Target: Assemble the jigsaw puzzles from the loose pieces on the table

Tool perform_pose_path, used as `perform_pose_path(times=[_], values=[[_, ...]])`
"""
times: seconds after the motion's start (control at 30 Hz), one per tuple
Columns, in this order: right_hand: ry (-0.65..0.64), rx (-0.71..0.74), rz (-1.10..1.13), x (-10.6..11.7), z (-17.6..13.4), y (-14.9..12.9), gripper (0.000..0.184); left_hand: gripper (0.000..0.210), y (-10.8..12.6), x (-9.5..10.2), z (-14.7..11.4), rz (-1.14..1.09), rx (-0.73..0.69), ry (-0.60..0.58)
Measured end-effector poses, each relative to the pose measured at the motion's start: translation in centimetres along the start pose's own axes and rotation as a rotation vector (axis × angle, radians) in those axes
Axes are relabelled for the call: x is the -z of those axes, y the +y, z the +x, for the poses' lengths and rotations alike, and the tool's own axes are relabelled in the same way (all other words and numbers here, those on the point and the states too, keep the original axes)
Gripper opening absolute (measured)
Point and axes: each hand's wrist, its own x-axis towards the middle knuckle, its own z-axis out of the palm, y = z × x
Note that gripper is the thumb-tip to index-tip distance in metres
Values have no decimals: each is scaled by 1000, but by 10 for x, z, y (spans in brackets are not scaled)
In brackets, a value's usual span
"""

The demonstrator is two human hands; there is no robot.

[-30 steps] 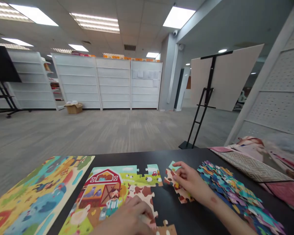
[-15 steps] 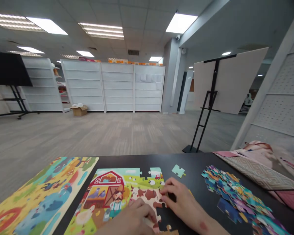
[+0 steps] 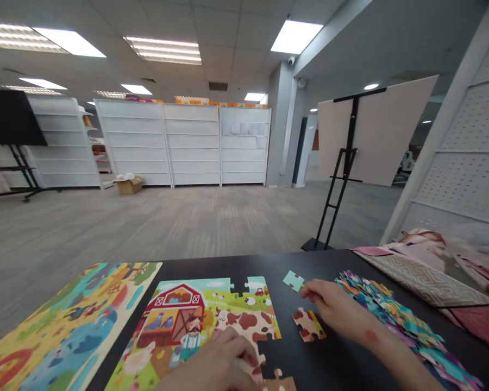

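Note:
A farm jigsaw puzzle with a red barn and a cow lies partly assembled on the black table. My left hand rests on its lower middle, fingers bent and apart; its lower part leaves the view. At the right, the fingertips of my right hand pinch together at the near corner of a light blue puzzle piece, which lies flat. A brown-and-white puzzle piece lies loose just below that hand. Gaps show in the puzzle's top edge and lower right.
A second picture puzzle lies to the left. Colourful loose pieces are heaped at the right, beside a pink patterned bag. Beyond the table stand a black easel stand and white shelves.
My right hand has moved right and away from the cow part to the light blue piece. The brown-and-white piece now lies apart on the table. My left hand stays on the puzzle.

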Motion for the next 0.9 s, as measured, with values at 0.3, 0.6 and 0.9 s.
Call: perform_pose_path(times=[0.3,0.6,0.9], values=[[-256,-48,78,2,-16,-1,38,16,13,17,4,-40,59,-69],[-248,12,555,-35,-13,-49,15,16,15,21,3,-23,40,-48],[-201,177,261,-37,-18,-58,12,40,-1,-13,5,194,77,-46]])
